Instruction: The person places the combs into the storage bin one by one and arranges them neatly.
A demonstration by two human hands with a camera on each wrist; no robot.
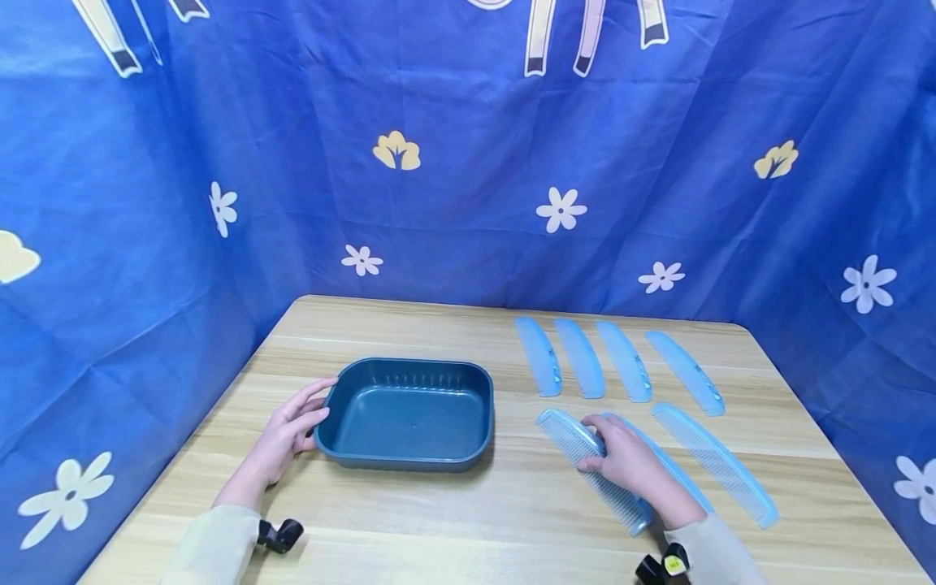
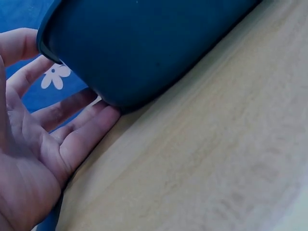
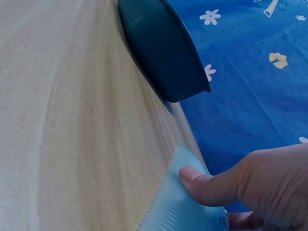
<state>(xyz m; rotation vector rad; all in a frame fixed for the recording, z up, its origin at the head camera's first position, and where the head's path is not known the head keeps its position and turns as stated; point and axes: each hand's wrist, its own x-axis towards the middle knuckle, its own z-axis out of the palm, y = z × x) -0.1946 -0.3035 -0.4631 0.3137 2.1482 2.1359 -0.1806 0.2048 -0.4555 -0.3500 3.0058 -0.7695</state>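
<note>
At the left end of a dark teal plastic tub (image 1: 409,463), my left hand (image 1: 285,431) touches the side wall and rim with extended fingers. The left wrist view shows its fingertips (image 2: 108,117) against the tub's lower corner. My right hand (image 1: 621,455) pinches a translucent blue comb (image 1: 566,435), which is tilted up on its toothed edge side. In the right wrist view the thumb (image 3: 207,185) presses on the comb's flat face. Beneath and behind that hand, another blue comb (image 1: 676,471) is partly hidden. Farther right lies one more comb (image 1: 720,463).
Several blue combs (image 1: 581,357) lie in a row near the table's back right. The wood-grain table (image 1: 439,528) is bounded by a blue patterned curtain (image 1: 453,219) at the back and both sides. The tub's inside shows only its bare floor.
</note>
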